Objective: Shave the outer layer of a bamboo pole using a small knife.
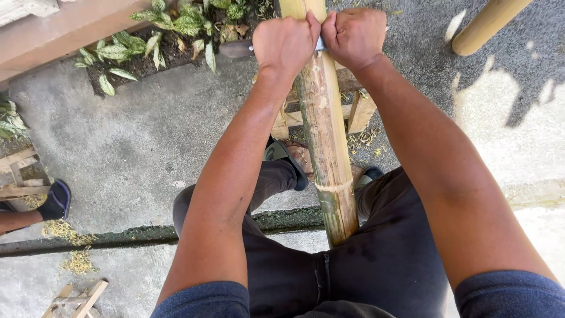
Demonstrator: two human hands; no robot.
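A long bamboo pole [326,147] runs away from me between my legs, its near end against my lap. It rests on a low wooden stand [359,112]. My left hand [284,42] and my right hand [354,35] are both closed in fists on either side of the pole. Together they grip a metal blade [321,45] laid across the pole. A dark end of the tool [235,50] sticks out to the left of my left fist. The pole's surface near the hands looks pale and scraped.
A second bamboo pole [488,23] lies at the top right. Leafy plants [170,29] grow in a bed at the top. Another person's sandalled foot [56,200] and wooden frames [17,174] are at the left, with shavings [65,232] and a floor crack [118,238].
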